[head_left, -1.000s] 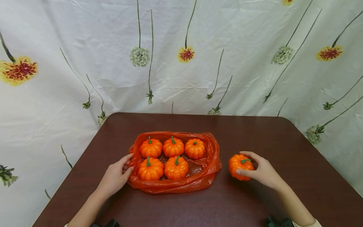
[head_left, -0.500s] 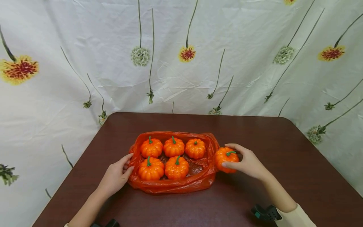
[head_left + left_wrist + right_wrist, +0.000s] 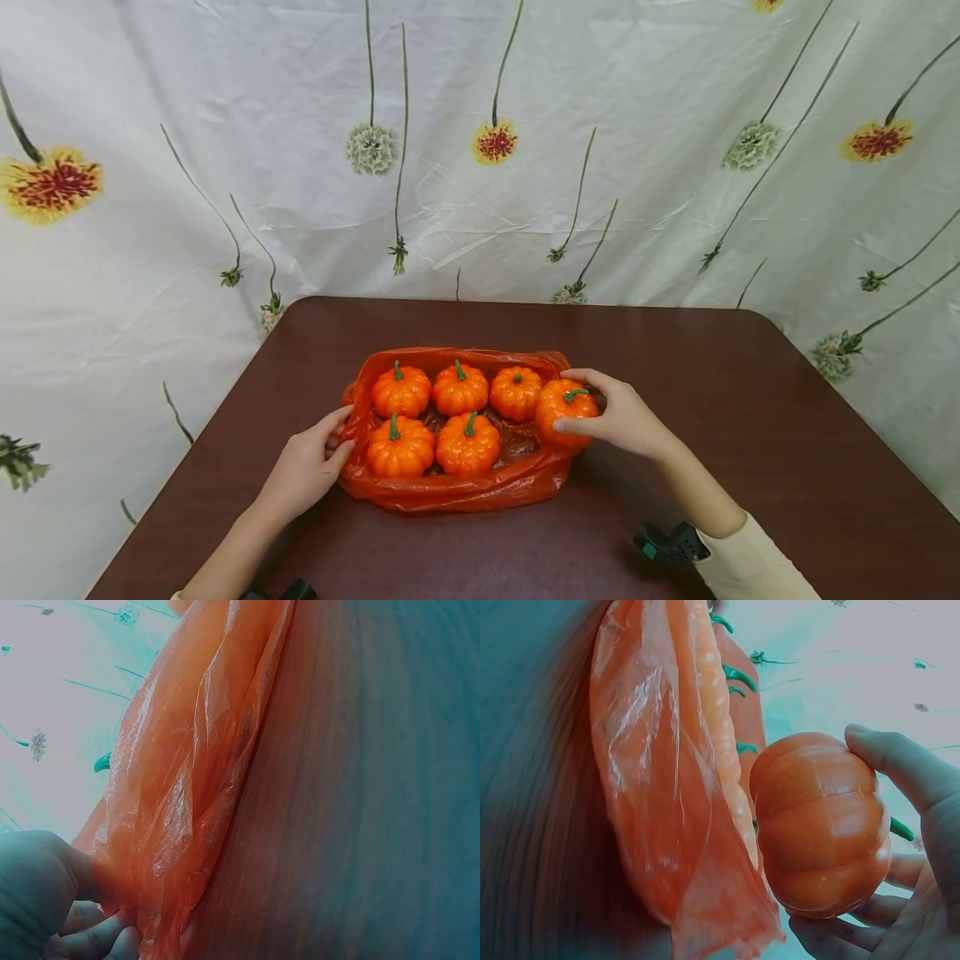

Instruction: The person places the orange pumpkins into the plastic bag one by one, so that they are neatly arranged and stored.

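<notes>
A small orange pumpkin [image 3: 562, 410] with a green stem is held by my right hand [image 3: 626, 417], thumb on the near side and fingers on the far side. In the head view it overlaps the right rim of a red plastic bag [image 3: 480, 498]. The right wrist view has the pumpkin [image 3: 817, 825] beside the bag's wall [image 3: 645, 765]. Inside the bag sit several similar pumpkins [image 3: 400, 446] in two rows, stems up. My left hand [image 3: 311, 462] pinches the bag's left edge; in the left wrist view the plastic [image 3: 180, 795] bunches between thumb and fingers.
The bag stands on a dark brown table [image 3: 480, 558] with rounded far corners. A pale cloth [image 3: 300, 167] printed with flowers hangs behind it. A black wrist device [image 3: 671, 543] sits at my right sleeve [image 3: 750, 558].
My right hand has carried the pumpkin leftward and slightly away from me, from the table's right side to over the bag's right rim. My left hand stays at the bag's edge.
</notes>
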{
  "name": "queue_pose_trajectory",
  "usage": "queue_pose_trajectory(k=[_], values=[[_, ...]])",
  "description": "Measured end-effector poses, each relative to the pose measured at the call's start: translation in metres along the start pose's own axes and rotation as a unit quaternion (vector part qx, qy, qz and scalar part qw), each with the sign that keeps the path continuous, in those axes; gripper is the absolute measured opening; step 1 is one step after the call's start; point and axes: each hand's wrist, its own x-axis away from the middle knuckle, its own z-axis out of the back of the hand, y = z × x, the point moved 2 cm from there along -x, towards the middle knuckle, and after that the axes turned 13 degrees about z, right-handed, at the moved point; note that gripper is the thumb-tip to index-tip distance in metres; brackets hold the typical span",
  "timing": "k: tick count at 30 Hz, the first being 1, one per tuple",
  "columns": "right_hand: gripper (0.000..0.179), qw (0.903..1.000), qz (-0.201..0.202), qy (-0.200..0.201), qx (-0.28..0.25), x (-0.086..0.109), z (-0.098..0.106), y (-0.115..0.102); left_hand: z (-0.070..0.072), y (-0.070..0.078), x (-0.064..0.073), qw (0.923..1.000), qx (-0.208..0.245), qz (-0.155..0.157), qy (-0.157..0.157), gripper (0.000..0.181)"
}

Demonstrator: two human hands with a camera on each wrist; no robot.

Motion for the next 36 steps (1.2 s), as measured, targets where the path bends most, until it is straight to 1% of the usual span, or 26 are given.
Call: queue_pose_trajectory(k=[4,9,15,19,23,26,36], values=[[0.072,0.9999,0.005,-0.012,0.001,-0.009,-0.009,-0.002,0.000,0.000,0.000,1.0000,0.001,0.002,-0.001,0.046],[0.073,0.9996,0.004,-0.022,0.018,-0.019,-0.019,-0.004,0.000,0.000,0.001,1.0000,0.001,0.004,-0.003,0.046],[0.072,0.9990,0.005,-0.028,0.034,-0.024,-0.028,-0.003,0.001,0.000,0.001,1.0000,-0.001,0.005,0.000,0.046],[0.074,0.9992,-0.003,-0.020,0.034,-0.023,-0.035,-0.001,0.001,0.001,0.002,1.0000,0.000,0.008,-0.003,0.046],[0.073,0.9998,-0.001,-0.006,0.021,-0.020,-0.041,0.002,0.001,0.001,0.002,1.0000,-0.001,0.007,-0.003,0.046],[0.074,0.9998,0.010,0.002,0.019,-0.017,-0.046,0.004,0.001,0.001,0.002,1.0000,-0.002,0.005,-0.002,0.046],[0.076,0.9970,0.047,0.009,0.061,-0.007,-0.054,0.009,0.001,0.001,0.001,1.0000,-0.002,0.006,-0.003,0.046]])
